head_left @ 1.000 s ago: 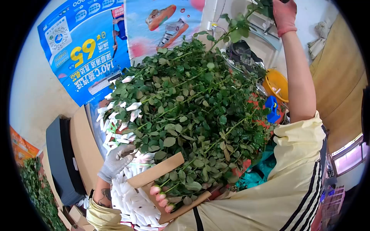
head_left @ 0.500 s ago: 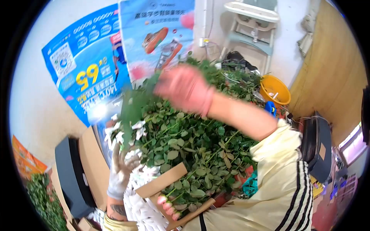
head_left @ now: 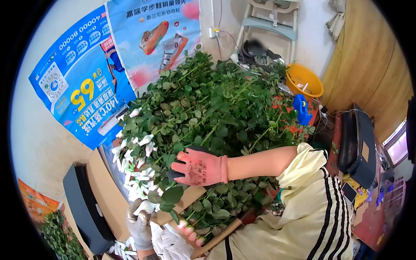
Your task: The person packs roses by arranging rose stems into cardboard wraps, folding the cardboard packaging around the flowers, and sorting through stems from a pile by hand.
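One heap of green foliage [head_left: 60, 236] is seen low at the far left, and beside it a dark box [head_left: 82, 212] is placed. Next, a white-covered bud [head_left: 145, 207] is held by the left hand [head_left: 139, 225], whose gloved fingers are bent narrowly around it. Just right of this hand, loose white sleeves [head_left: 171, 242] are piled, and above it more buds in white covers [head_left: 146, 139] are laid at the edge of the leafy pile [head_left: 216, 108]. Pink roses without covers [head_left: 189, 232] are lying between two cardboard edges. Over the leaves, the right hand [head_left: 195, 167] is held with its fingers somewhat spread and pointed left; whether a stem is pinched under it cannot be told. At the right side, a blue tape dispenser [head_left: 302, 109] and a yellow basin [head_left: 314, 84] are seen.

By judgement, the step in hand is the covering of one bud, or the settling of its cover. For the next move, a light hold on the petals and a steadily supported stem would be needed.
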Demonstrator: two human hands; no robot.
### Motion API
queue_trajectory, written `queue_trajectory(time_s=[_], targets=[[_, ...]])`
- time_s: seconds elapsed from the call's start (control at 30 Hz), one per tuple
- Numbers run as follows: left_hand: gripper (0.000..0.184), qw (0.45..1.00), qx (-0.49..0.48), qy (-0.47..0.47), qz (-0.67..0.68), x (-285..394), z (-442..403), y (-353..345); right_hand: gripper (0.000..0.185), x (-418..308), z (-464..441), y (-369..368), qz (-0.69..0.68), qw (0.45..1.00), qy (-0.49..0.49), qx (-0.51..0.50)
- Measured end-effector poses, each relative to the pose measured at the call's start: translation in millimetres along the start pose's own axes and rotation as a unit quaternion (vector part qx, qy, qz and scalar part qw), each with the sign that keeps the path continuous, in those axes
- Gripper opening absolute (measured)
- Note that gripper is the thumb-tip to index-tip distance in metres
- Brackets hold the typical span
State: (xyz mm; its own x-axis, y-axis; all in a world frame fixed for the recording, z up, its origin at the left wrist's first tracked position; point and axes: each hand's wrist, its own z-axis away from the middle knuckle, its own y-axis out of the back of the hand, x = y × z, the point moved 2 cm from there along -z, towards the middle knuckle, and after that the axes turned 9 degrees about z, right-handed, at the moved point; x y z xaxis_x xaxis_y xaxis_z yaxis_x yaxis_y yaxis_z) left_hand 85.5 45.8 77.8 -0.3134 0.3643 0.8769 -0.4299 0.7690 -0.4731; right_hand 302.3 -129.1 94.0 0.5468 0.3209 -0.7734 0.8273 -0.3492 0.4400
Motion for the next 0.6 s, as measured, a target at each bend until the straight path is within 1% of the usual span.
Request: queue_trajectory(time_s=[0.03, 0.07, 0.1, 0.13, 0.17, 0.2, 0.23, 0.27, 0.3, 0.33, 0.37, 0.4, 0.43, 0.47, 0.5, 0.53, 0.57, 0.6], targets=[[0.047, 0.998, 0.013, -0.011, -0.066, -4.2, 4.3, 1.4, 0.007, -13.0, 5.6, 3.2, 0.22, 0.975, 0.003, -0.032], [0.044, 0.991, 0.029, -0.019, -0.133, -9.0, 10.8, 4.1, 0.009, -28.7, 11.8, 5.3, 0.425, 0.903, 0.01, -0.067], [0.041, 0.978, 0.049, -0.027, -0.2, -13.7, 18.9, 8.6, 0.011, -41.8, 18.4, 3.0, 0.607, 0.788, 0.023, -0.101], [0.035, 0.966, 0.058, -0.059, -0.244, -23.1, 20.9, 14.6, 0.011, -54.8, 24.3, -0.8, 0.592, 0.797, 0.034, -0.113], [0.03, 0.978, 0.119, 0.019, -0.17, -14.4, 27.2, -9.4, 0.017, -66.2, 28.6, -3.3, 0.585, 0.803, 0.006, -0.119], [0.028, 0.967, 0.134, 0.011, -0.218, -24.6, 29.7, 0.8, 0.026, -73.5, 31.4, -7.6, 0.573, 0.809, -0.016, -0.129], [0.028, 0.968, 0.142, 0.004, -0.205, -25.7, 32.1, -6.8, 0.035, -74.4, 33.0, -13.0, 0.559, 0.816, -0.035, -0.14], [0.028, 0.975, 0.12, -0.037, -0.185, -19.1, 32.9, -20.6, 0.035, -72.3, 33.4, -22.3, 0.537, 0.829, -0.011, -0.157], [0.029, 0.973, 0.109, -0.048, -0.196, -19.6, 32.9, -21.1, 0.041, -70.0, 32.9, -31.0, 0.555, 0.816, 0.001, -0.162], [0.027, 0.989, 0.09, -0.054, -0.102, -15.6, 34.2, -30.2, 0.047, -66.9, 32.7, -36.9, 0.572, 0.803, 0.016, -0.163], [0.026, 0.991, 0.117, 0.041, -0.049, -2.1, 39.0, -40.9, 0.051, -61.7, 28.2, -36.1, 0.527, 0.824, -0.021, -0.206], [0.025, 0.991, 0.091, -0.005, -0.1, 1.6, 41.1, -39.1, 0.055, -57.3, 24.7, -35.3, 0.481, 0.84, -0.062, -0.243], [0.024, 0.985, 0.069, -0.053, -0.15, 5.1, 43.7, -38.1, 0.054, -55.3, 35.2, -31.4, 0.512, 0.846, 0.023, -0.144], [0.024, 0.992, 0.069, 0.005, -0.106, 4.6, 52.6, -32.3, 0.053, -67.5, 29.7, -30.0, 0.558, 0.813, 0.061, -0.155], [0.024, 0.993, 0.079, 0.013, -0.089, 12.7, 59.8, -33.5, 0.052, -65.2, 29.6, -31.4, 0.504, 0.845, 0.008, -0.178], [0.024, 0.992, 0.089, 0.01, -0.084, 15.0, 68.8, -28.8, 0.051, -72.5, 21.1, -31.8, 0.521, 0.829, 0.083, -0.182], [0.024, 0.993, 0.083, 0.009, -0.078, 16.2, 73.5, -25.6, 0.051, -69.3, 20.6, -34.0, 0.514, 0.831, 0.093, -0.188], [0.023, 0.989, 0.075, -0.043, -0.119, 19.8, 78.0, -23.4, 0.05, -64.6, 22.1, -32.1, 0.517, 0.827, 0.106, -0.192]])
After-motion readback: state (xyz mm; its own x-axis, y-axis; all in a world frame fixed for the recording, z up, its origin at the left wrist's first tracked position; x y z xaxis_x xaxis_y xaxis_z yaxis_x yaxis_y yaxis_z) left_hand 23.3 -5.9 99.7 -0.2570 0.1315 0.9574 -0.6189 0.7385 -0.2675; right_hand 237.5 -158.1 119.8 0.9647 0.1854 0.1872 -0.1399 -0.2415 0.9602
